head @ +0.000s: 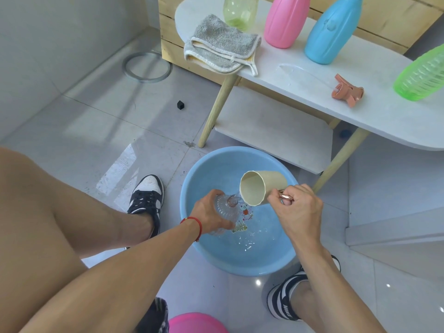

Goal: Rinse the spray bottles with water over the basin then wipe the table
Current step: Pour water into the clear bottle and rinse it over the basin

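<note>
My left hand grips a clear ribbed spray bottle without its nozzle, held over the blue basin on the floor. My right hand holds a cream cup by its copper handle, tipped toward the bottle's mouth; water runs from it into the neck. The basin holds a little water. On the white table stand a yellow-green bottle, a pink bottle, a blue bottle and a green bottle. A grey cloth lies at its left end.
A salmon spray nozzle lies on the table near the green bottle. A lower shelf sits under the table. My sneakers flank the basin. A pink round object is at the bottom edge. A metal ring lies on the floor.
</note>
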Available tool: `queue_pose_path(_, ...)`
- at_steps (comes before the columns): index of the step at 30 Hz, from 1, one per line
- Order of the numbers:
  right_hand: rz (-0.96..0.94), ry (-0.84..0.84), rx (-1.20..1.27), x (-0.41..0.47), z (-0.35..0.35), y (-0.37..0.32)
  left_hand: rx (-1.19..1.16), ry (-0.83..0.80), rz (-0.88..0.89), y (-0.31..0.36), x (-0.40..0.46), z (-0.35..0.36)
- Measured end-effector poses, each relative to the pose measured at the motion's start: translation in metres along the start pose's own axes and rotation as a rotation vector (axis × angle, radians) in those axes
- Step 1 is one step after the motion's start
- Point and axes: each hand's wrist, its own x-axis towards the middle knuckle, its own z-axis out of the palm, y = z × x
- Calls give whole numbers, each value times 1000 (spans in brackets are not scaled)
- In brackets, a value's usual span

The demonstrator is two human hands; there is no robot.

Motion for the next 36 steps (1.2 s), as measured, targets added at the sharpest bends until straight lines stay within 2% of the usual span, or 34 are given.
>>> queue_pose_path(36, -309, 117, -64, -2, 5, 6, 23, -46, -28, -1, -2, 0)
